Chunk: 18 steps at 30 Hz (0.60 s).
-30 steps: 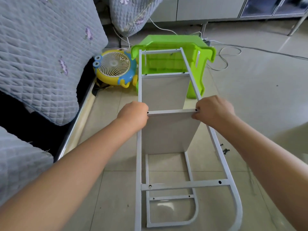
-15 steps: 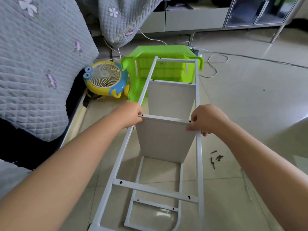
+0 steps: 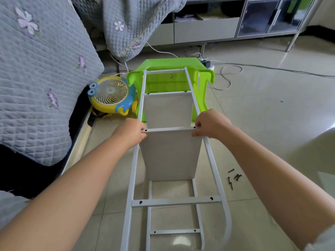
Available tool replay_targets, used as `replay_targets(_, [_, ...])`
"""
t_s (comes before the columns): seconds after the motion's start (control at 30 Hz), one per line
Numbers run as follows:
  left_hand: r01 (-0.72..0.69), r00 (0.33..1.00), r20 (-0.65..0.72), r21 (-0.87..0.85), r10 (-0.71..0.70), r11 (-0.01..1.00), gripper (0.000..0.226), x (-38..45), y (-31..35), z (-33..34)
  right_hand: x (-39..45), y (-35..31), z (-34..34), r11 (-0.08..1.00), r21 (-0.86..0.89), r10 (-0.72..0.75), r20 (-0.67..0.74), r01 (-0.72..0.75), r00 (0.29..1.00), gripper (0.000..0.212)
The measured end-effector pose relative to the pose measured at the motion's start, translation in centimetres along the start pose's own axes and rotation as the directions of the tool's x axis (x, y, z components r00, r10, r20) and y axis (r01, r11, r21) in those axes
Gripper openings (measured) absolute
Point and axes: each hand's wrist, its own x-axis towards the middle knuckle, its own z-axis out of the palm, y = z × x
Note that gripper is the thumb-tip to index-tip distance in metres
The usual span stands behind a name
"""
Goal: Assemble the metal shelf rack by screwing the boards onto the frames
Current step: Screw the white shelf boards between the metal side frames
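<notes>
Mid-frame, the person's left hand and right hand are each curled around an end of the frame crossbar, pinching the top edge of a grey board that hangs beneath it. Loose screws lie on the floor, lower right.

A tiled floor carries the rack frame. Loose screws lie right of it, a green stool beyond, a fan left of the stool.
</notes>
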Motion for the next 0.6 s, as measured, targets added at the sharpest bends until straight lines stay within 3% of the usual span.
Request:
replay_targets(0.17, [0.01,0.993,0.116,-0.05,-0.005,0.999,0.016,0.5,0.4,-0.5,0.4,1.0,0.3,1.0,0.008,0.007,0.076,-0.008,0.997,0.03])
replay_targets(0.3, [0.073,0.971,0.233,-0.095,-0.049,0.993,0.022,0.6,0.3,-1.1,0.0,1.6,0.8,1.0,0.021,-0.02,0.028,0.019,0.999,0.016])
replay_targets(0.47, [-0.042,0.996,0.08,0.182,0.028,0.982,0.021,0.4,0.5,-0.6,-0.5,1.5,1.2,0.998,0.008,-0.063,-0.052,0.064,0.997,0.017])
replay_targets(0.6, [-0.04,0.996,-0.064,0.227,0.056,0.973,0.02,0.3,0.4,0.0,-1.0,1.6,1.2,0.993,0.088,-0.066,-0.093,0.075,0.993,0.03])
